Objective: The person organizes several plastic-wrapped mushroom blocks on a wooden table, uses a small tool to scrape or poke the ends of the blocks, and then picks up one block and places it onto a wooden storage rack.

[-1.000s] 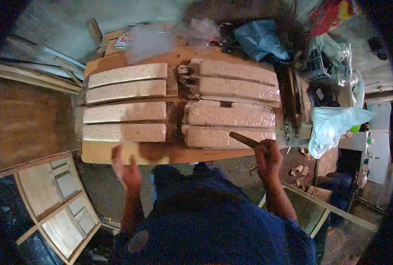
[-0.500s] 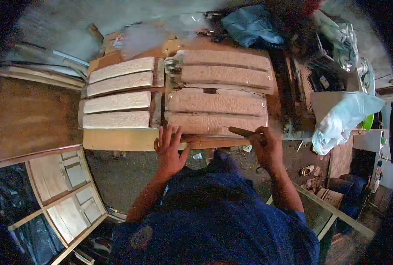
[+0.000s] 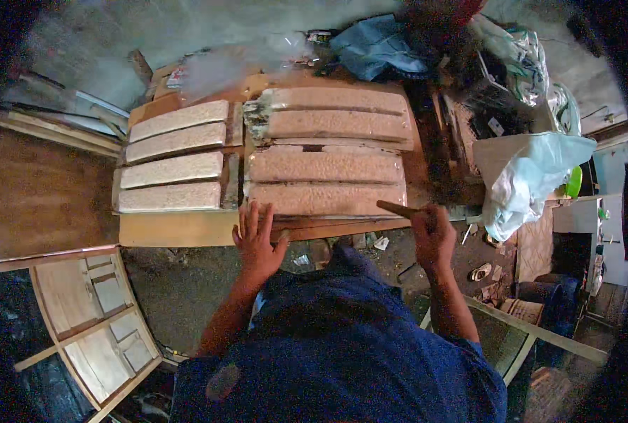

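My right hand (image 3: 434, 233) is closed around a slim brown stick-like tool (image 3: 395, 209). The tool points left, over the lower right corner of the nearest pale strip (image 3: 321, 199); whether its tip touches the surface I cannot tell. My left hand (image 3: 259, 236) lies with fingers spread at the near edge of the right-hand panel (image 3: 278, 149), its fingertips by that strip's lower left corner. The right-hand panel bears several long, rough-textured strips with darker grooves between them. Beside it on the left is a second panel with shorter, whiter strips (image 3: 173, 169).
Both panels rest on a wooden board (image 3: 166, 229). White plastic bags (image 3: 522, 187) and a blue-grey cloth or sheet (image 3: 377, 49) lie at the right and back. A framed wooden door (image 3: 88, 310) leans at lower left. Scraps litter the floor (image 3: 180, 289).
My right hand and the tool have shifted slightly right along the near strip. My left hand stays spread at the panel's edge. The whole view has moved a little.
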